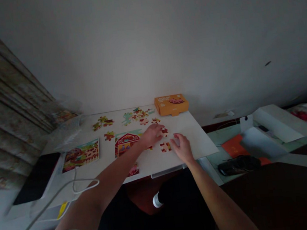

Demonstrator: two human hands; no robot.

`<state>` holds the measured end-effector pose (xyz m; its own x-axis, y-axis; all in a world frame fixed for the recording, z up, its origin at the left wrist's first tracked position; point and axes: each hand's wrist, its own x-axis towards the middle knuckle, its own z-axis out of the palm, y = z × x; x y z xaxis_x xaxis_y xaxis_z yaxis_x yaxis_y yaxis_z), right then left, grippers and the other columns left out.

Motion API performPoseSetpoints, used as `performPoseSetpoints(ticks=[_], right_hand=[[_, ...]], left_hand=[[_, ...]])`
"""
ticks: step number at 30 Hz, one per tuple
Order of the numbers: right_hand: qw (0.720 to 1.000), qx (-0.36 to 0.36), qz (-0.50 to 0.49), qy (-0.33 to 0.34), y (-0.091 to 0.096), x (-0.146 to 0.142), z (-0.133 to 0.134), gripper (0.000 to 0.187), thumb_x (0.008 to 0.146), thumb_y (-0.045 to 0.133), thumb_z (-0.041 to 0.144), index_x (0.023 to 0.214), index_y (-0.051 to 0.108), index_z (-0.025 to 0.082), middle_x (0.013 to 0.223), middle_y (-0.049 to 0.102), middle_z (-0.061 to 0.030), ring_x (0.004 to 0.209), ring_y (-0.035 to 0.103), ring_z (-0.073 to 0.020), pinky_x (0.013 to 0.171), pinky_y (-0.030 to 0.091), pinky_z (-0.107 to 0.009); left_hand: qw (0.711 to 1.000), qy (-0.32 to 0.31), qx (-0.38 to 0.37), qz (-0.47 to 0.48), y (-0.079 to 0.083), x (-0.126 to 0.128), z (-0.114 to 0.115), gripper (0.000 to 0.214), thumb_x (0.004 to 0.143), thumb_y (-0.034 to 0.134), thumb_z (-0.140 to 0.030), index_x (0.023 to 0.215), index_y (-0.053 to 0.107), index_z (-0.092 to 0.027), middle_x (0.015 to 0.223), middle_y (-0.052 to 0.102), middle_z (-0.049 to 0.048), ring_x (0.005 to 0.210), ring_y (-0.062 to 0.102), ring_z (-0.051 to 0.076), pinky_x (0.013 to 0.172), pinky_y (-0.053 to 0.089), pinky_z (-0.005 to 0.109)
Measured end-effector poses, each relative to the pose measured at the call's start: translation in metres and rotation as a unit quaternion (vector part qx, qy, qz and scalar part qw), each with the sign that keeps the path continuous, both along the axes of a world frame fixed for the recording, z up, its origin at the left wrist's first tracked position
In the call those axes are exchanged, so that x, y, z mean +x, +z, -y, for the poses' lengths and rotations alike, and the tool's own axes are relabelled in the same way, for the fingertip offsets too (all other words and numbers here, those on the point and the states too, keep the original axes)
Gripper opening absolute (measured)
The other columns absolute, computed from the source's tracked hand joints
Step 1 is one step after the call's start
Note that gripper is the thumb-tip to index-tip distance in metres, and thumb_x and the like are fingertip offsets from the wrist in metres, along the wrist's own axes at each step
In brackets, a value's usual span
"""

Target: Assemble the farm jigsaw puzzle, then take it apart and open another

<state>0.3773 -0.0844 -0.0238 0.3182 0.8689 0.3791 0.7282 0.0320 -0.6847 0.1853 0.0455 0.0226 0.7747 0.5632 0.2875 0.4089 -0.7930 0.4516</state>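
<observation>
Well, left hand (151, 135) and right hand (182, 148) half-curled on jigsaw pieces (165, 147), any hold unclear; orange box's (171, 105) lettering unreadable.

The room looks dim and kind of gray. Soft light falls on the white wall (145, 45) and the white table (182, 135), and the shadows are soft too. The bottom right corner is very dark. The curtain (3, 91) looks bent at the edge, and the small puzzle pieces (139, 116) look a bit blurry
</observation>
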Motion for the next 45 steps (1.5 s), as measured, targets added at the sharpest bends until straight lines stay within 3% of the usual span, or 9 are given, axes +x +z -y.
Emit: performPoseSetpoints(ticks=[5, 10, 14, 18, 24, 32, 36, 40, 45], right_hand=[[0.983, -0.042, -0.162, 0.072, 0.002, 0.009, 0.003, 0.055, 0.09, 0.061, 0.06, 0.126, 0.063, 0.019, 0.088, 0.076, -0.0066, 0.079, 0.07, -0.0228, 0.076, 0.054, -0.034], [0.963, -0.057, -0.242, 0.105, 0.002, 0.012, 0.002, 0.05, 0.082, 0.068, 0.064, 0.108, 0.065, 0.022, 0.089, 0.077, -0.0072, 0.081, 0.073, -0.0238, 0.076, 0.056, -0.035], [0.957, -0.043, -0.272, 0.094, 0.002, 0.011, 0.001, 0.051, 0.079, 0.07, 0.066, 0.105, 0.062, 0.023, 0.09, 0.078, -0.0088, 0.083, 0.074, -0.0251, 0.079, 0.057, -0.038], [0.958, -0.018, -0.277, 0.07, 0.004, 0.01, 0.002, 0.052, 0.079, 0.071, 0.066, 0.106, 0.063, 0.022, 0.094, 0.078, -0.0109, 0.086, 0.074, -0.0261, 0.079, 0.056, -0.038], [0.958, -0.015, -0.278, 0.067, 0.007, 0.006, 0.001, 0.053, 0.078, 0.073, 0.067, 0.104, 0.063, 0.022, 0.093, 0.079, -0.0112, 0.084, 0.074, -0.026, 0.078, 0.057, -0.038], [0.956, -0.015, -0.287, 0.064, 0.007, 0.002, -0.008, 0.05, 0.076, 0.074, 0.062, 0.106, 0.067, 0.021, 0.089, 0.079, -0.0087, 0.081, 0.074, -0.0246, 0.079, 0.057, -0.038], [0.948, -0.046, -0.296, 0.111, 0.013, -0.01, -0.026, 0.044, 0.076, 0.076, 0.055, 0.104, 0.071, 0.021, 0.09, 0.08, -0.0078, 0.078, 0.073, -0.023, 0.076, 0.059, -0.036], [0.935, -0.14, -0.281, 0.166, 0.02, -0.028, -0.051, 0.032, 0.075, 0.079, 0.041, 0.099, 0.074, 0.021, 0.084, 0.08, -0.0051, 0.073, 0.073, -0.0205, 0.066, 0.059, -0.031], [0.94, -0.195, -0.241, 0.142, 0.018, -0.04, -0.067, 0.021, 0.072, 0.083, 0.033, 0.089, 0.076, 0.024, 0.074, 0.076, 0.0003, 0.065, 0.071, -0.0173, 0.058, 0.059, -0.028]], left_hand=[[1.0, 0.0, 0.011, -0.02, -0.002, 0.006, 0.057, 0.034, 0.097, 0.058, -0.019, 0.131, 0.057, -0.024, 0.126, 0.067, 0.009, 0.122, 0.062, 0.024, 0.107, 0.051, 0.04], [0.999, 0.019, 0.032, -0.035, 0.001, 0.016, 0.078, 0.036, 0.1, 0.052, -0.02, 0.135, 0.057, -0.027, 0.133, 0.065, 0.0077, 0.128, 0.059, 0.023, 0.111, 0.05, 0.041], [0.993, 0.088, 0.054, -0.052, -0.003, 0.0, 0.086, 0.047, 0.101, 0.056, -0.031, 0.147, 0.051, -0.022, 0.149, 0.056, 0.0141, 0.141, 0.051, 0.026, 0.122, 0.038, 0.048], [0.982, 0.131, 0.052, -0.126, -0.014, -0.047, 0.088, 0.044, 0.103, 0.052, -0.04, 0.143, 0.057, -0.023, 0.156, 0.052, 0.0151, 0.146, 0.047, 0.031, 0.126, 0.028, 0.058], [0.97, 0.134, 0.055, -0.195, -0.024, -0.098, 0.076, 0.054, 0.105, 0.045, -0.052, 0.157, 0.045, -0.034, 0.168, 0.037, 0.0102, 0.155, 0.032, 0.035, 0.124, 0.019, 0.068], [0.969, 0.138, 0.044, -0.199, -0.024, -0.113, 0.053, 0.051, 0.108, 0.038, -0.045, 0.157, 0.044, -0.037, 0.166, 0.041, 0.0087, 0.154, 0.035, 0.033, 0.124, 0.017, 0.069], [0.971, 0.142, 0.046, -0.189, -0.023, -0.113, 0.056, 0.052, 0.108, 0.037, -0.045, 0.158, 0.043, -0.036, 0.165, 0.041, 0.0097, 0.154, 0.035, 0.034, 0.123, 0.017, 0.07], [0.978, 0.109, 0.064, -0.167, -0.02, -0.112, 0.06, 0.048, 0.109, 0.035, -0.037, 0.155, 0.048, -0.032, 0.161, 0.048, 0.008, 0.152, 0.04, 0.027, 0.125, 0.024, 0.059], [0.984, 0.069, 0.071, -0.146, -0.018, -0.112, 0.06, 0.043, 0.109, 0.036, -0.033, 0.144, 0.06, -0.03, 0.151, 0.06, 0.0057, 0.146, 0.048, 0.022, 0.123, 0.034, 0.048]])
